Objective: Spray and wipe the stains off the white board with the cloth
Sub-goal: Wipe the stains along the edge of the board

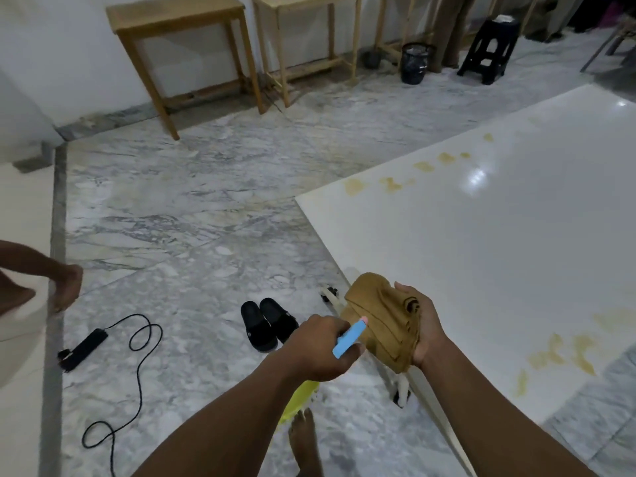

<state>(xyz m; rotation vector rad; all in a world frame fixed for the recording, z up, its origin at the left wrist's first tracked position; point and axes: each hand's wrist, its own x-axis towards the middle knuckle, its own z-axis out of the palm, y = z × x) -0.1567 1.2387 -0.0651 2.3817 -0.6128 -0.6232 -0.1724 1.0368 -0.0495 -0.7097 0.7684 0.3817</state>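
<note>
Left hand [320, 351] grips likely sprayer [348, 339] — right hand [426, 330], cloth [378, 320] | stained white board [481, 256] | marble floor [189, 218]

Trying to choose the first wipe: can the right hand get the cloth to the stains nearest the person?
Probably yes. The right hand grips the cloth at the white board edge, and those stains lie on open board beside it, nothing between.

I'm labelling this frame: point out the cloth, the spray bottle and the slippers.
cloth [378, 316]: head view, bunched middle.
spray bottle [350, 335]: head view, blue head.
slippers [257, 323]: head view, one slipper's top.
</note>
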